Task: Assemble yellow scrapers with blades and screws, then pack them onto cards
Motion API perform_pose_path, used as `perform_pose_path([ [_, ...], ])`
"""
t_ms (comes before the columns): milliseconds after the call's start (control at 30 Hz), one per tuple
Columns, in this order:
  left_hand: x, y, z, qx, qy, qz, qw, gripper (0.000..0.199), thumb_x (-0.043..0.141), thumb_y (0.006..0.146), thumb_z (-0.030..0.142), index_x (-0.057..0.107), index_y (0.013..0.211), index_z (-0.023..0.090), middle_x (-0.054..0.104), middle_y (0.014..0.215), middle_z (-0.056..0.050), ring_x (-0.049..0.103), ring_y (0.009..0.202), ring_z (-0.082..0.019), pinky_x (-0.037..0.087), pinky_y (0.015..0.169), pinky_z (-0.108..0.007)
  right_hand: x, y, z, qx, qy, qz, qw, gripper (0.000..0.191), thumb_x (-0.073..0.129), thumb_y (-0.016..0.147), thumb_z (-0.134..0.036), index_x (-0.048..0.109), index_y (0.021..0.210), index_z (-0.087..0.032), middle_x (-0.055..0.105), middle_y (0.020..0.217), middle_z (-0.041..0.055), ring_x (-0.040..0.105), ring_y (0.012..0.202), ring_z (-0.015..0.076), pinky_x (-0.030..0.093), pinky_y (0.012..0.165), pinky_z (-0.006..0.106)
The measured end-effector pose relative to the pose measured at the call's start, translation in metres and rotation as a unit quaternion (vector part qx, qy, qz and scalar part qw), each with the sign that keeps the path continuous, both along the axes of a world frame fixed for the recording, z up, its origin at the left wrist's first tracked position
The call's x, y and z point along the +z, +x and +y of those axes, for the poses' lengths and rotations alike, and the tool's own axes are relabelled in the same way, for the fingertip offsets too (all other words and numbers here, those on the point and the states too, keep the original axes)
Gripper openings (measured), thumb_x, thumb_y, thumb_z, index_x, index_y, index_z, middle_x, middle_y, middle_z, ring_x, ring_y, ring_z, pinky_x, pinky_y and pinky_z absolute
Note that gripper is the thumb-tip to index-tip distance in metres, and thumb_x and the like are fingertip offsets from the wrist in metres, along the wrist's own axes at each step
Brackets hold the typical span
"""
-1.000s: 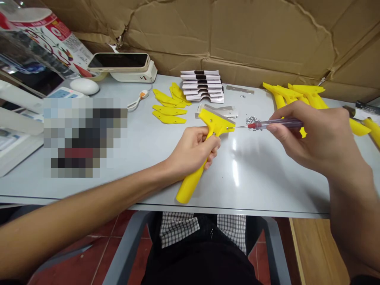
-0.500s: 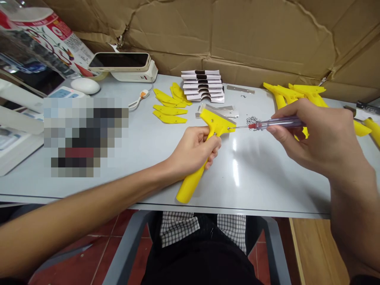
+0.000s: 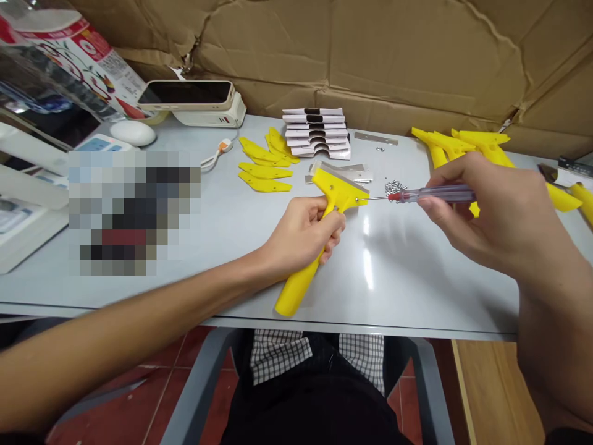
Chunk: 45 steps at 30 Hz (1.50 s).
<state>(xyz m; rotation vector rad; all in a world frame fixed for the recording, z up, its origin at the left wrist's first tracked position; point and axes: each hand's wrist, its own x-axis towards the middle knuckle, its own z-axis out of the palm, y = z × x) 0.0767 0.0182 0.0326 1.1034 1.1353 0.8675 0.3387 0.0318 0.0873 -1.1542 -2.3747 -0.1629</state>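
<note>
My left hand (image 3: 308, 232) is wrapped round the neck of a yellow scraper (image 3: 299, 287), whose head points away from me with a metal blade along its far edge. In my right hand (image 3: 491, 216) is a screwdriver (image 3: 440, 194) with a clear purplish handle. Its tip meets a screw on the right side of the scraper's head. Behind the head lie flat metal blades (image 3: 359, 169), and a heap of small screws (image 3: 395, 187) sits just beyond the screwdriver shaft. Yellow plastic plates (image 3: 265, 185) are spread left of the scraper.
Folded white paper sleeves (image 3: 317, 133) are stacked at the back. More yellow scrapers (image 3: 486, 145) lie at the right, partly behind my right hand. A phone (image 3: 188, 94), a white mouse (image 3: 133, 133) and a large bottle (image 3: 88, 62) stand at the left. Cardboard (image 3: 370, 55) walls off the back edge.
Almost nothing differs. My right hand and the screwdriver have shifted very slightly; the tip stays at the same screw and my left hand keeps its hold.
</note>
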Motion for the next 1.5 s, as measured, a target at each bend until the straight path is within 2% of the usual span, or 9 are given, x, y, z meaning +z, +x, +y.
perform_pose_path([
  [167, 0.003, 0.0, -0.001, 0.006, -0.001, 0.004, 1.0, 0.035, 0.058, 0.095, 0.005, 0.054, 0.063, 0.018, 0.053, 0.053, 0.004, 0.048, 0.038, -0.006, 0.038, 0.035, -0.018, -0.001, 0.001, 0.002, -0.015, -0.006, -0.025, 1.0, 0.02, 0.061, 0.103, -0.041, 0.063, 0.093, -0.025, 0.066, 0.066, -0.0008, 0.06, 0.057, 0.0192, 0.038, 0.06, 0.034],
  [233, 0.003, 0.001, -0.001, 0.01, -0.004, 0.003, 1.0, 0.035, 0.058, 0.095, 0.004, 0.053, 0.063, 0.018, 0.053, 0.054, 0.004, 0.048, 0.038, -0.006, 0.038, 0.035, -0.018, 0.001, 0.002, -0.001, -0.012, -0.047, -0.026, 0.998, 0.01, 0.058, 0.1, -0.035, 0.062, 0.102, -0.025, 0.069, 0.073, 0.0003, 0.062, 0.06, 0.0213, 0.04, 0.06, 0.035],
  [400, 0.002, 0.001, 0.0, 0.003, 0.001, 0.002, 1.0, 0.037, 0.056, 0.097, 0.004, 0.053, 0.062, 0.018, 0.052, 0.053, 0.004, 0.048, 0.038, -0.006, 0.039, 0.035, -0.017, 0.005, 0.0, -0.008, 0.018, -0.055, -0.001, 0.998, 0.021, 0.057, 0.091, -0.022, 0.058, 0.112, -0.027, 0.07, 0.086, 0.0007, 0.062, 0.062, 0.0203, 0.041, 0.058, 0.034],
  [633, 0.002, 0.001, 0.0, 0.002, -0.006, 0.006, 1.0, 0.035, 0.058, 0.095, 0.004, 0.054, 0.064, 0.019, 0.052, 0.053, 0.004, 0.048, 0.037, -0.006, 0.039, 0.035, -0.017, 0.0, -0.002, -0.003, 0.013, -0.005, -0.015, 1.0, 0.012, 0.052, 0.108, -0.032, 0.061, 0.102, -0.026, 0.066, 0.07, -0.0009, 0.064, 0.06, 0.0196, 0.04, 0.059, 0.035],
  [900, 0.003, 0.001, 0.001, 0.006, -0.008, 0.015, 1.0, 0.035, 0.058, 0.095, 0.005, 0.053, 0.064, 0.019, 0.052, 0.053, 0.004, 0.048, 0.037, -0.006, 0.039, 0.035, -0.018, 0.0, 0.003, -0.005, 0.011, -0.062, 0.001, 0.998, 0.022, 0.066, 0.093, -0.034, 0.061, 0.113, -0.026, 0.071, 0.083, 0.0006, 0.066, 0.06, 0.0204, 0.045, 0.052, 0.033],
  [1100, 0.002, 0.001, 0.0, 0.001, -0.008, 0.014, 1.0, 0.034, 0.058, 0.095, 0.005, 0.052, 0.064, 0.019, 0.052, 0.053, 0.004, 0.048, 0.038, -0.006, 0.039, 0.035, -0.018, -0.004, 0.004, 0.003, -0.012, 0.047, -0.032, 0.998, 0.02, 0.061, 0.105, -0.044, 0.066, 0.1, -0.025, 0.068, 0.069, -0.0005, 0.063, 0.058, 0.0205, 0.04, 0.057, 0.035],
  [1200, 0.002, 0.0, 0.0, 0.004, -0.011, 0.016, 1.0, 0.032, 0.059, 0.095, 0.006, 0.054, 0.066, 0.019, 0.053, 0.055, 0.004, 0.048, 0.039, -0.006, 0.039, 0.035, -0.018, -0.004, 0.003, 0.003, 0.0, 0.033, -0.039, 0.999, 0.022, 0.058, 0.107, -0.042, 0.065, 0.096, -0.024, 0.06, 0.06, -0.0025, 0.059, 0.054, 0.019, 0.037, 0.056, 0.033],
  [1333, 0.003, 0.0, -0.001, 0.006, -0.01, 0.018, 1.0, 0.032, 0.061, 0.093, 0.007, 0.053, 0.065, 0.02, 0.053, 0.054, 0.004, 0.048, 0.04, -0.006, 0.04, 0.036, -0.018, 0.0, 0.001, -0.002, 0.009, -0.056, -0.008, 0.998, 0.024, 0.069, 0.094, -0.032, 0.064, 0.116, -0.022, 0.067, 0.072, -0.0017, 0.066, 0.058, 0.0193, 0.042, 0.053, 0.033],
  [1500, 0.003, 0.0, -0.001, 0.007, -0.011, 0.019, 1.0, 0.032, 0.062, 0.091, 0.008, 0.052, 0.063, 0.02, 0.052, 0.054, 0.003, 0.047, 0.039, -0.006, 0.039, 0.036, -0.018, 0.001, 0.001, -0.003, 0.014, -0.042, 0.007, 0.999, 0.014, 0.067, 0.097, -0.032, 0.063, 0.108, -0.025, 0.074, 0.086, 0.0011, 0.066, 0.064, 0.0196, 0.043, 0.057, 0.034],
])
